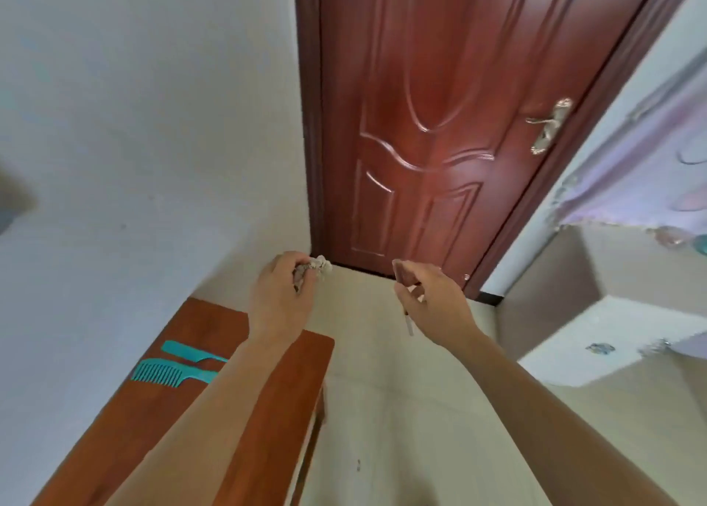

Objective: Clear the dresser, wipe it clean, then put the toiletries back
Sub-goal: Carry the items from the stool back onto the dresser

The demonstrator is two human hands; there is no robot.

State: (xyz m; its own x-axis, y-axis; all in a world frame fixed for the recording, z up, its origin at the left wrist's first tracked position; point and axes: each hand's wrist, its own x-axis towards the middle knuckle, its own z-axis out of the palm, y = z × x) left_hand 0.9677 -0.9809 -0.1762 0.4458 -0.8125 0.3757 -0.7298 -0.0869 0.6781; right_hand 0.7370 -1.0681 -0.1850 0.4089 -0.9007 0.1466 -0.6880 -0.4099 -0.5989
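Note:
The brown wooden dresser top (145, 421) runs along the white wall at lower left. Two teal combs lie on it side by side, a narrow comb (191, 352) behind a wide-toothed comb (168, 372). My left hand (283, 295) is raised past the dresser's far end and grips a crumpled whitish wad (319, 266). My right hand (428, 299) is held over the floor and pinches a thin pale stick-like item (408, 324) that hangs down below the palm; what it is I cannot tell.
A closed reddish-brown door (440, 123) with a metal handle (551, 123) stands straight ahead. Pale tiled floor (401, 429) stretches between the dresser and a white ledge (612, 337) at right. A grey wall and purple fabric lie at far right.

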